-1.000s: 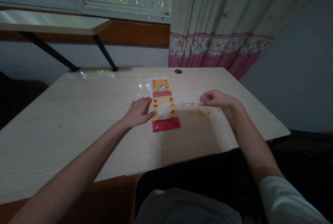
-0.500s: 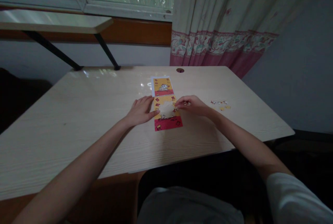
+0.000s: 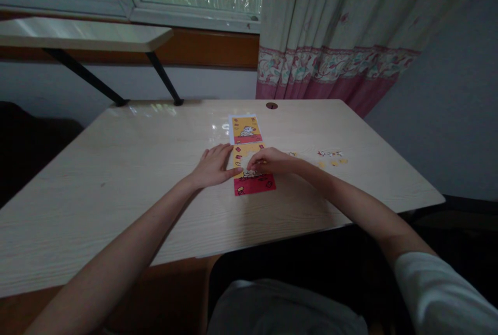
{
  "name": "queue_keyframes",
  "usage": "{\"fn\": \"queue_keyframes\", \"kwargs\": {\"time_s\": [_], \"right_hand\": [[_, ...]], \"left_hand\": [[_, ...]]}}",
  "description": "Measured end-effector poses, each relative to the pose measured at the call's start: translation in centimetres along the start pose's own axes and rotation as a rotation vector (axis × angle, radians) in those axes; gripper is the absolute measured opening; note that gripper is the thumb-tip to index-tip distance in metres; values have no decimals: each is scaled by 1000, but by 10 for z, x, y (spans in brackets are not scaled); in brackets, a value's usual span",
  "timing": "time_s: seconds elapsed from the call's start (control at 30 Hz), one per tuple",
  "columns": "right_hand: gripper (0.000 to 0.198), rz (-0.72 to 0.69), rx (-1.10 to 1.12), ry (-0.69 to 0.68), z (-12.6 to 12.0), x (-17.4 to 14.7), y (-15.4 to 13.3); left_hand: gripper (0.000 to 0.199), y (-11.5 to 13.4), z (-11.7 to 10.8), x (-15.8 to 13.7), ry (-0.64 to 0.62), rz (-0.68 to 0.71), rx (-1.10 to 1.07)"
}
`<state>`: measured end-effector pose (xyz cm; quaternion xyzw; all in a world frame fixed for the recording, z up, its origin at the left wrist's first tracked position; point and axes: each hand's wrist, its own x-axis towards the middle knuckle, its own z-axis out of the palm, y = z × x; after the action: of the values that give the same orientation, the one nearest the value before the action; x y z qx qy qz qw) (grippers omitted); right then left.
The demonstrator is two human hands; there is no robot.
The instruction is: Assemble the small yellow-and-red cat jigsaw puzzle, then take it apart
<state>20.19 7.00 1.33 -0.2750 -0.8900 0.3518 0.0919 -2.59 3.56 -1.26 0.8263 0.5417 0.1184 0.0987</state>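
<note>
A partly filled jigsaw puzzle point(image 3: 254, 186) in yellow and red lies in front of me, with a pale gap in its middle. My left hand point(image 3: 213, 166) lies flat at its left side, fingers stretched, the thumb touching the puzzle's edge. Over the gap, my right hand point(image 3: 270, 161) has its fingertips pinched together and pointing down. Whatever they hold, if anything, is hidden. Just above the puzzle lies a matching picture card point(image 3: 247, 128) with a white cartoon animal. A small loose piece point(image 3: 291, 154) shows beside the right hand.
More loose puzzle pieces point(image 3: 330, 154) are spread to the right of my right hand on the wooden desk point(image 3: 155, 143). A raised shelf point(image 3: 116, 37) on dark legs stands at the back left. Behind the desk hangs a curtain point(image 3: 322, 65) beside a window.
My right hand has moved left from the puzzle's right edge to over its middle. A loose piece has come into view beside it. My left hand stays at the left edge.
</note>
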Motion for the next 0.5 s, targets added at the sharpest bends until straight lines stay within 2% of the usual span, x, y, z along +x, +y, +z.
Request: {"fn": "queue_keyframes", "kwargs": {"time_s": [0.23, 0.5], "right_hand": [[18, -25, -78, 14, 3, 3, 6], [14, -152, -197, 59, 9, 9, 12]], "left_hand": [[84, 0, 0, 0, -24, 3, -9], [84, -1, 1, 0, -22, -3, -3]]}}
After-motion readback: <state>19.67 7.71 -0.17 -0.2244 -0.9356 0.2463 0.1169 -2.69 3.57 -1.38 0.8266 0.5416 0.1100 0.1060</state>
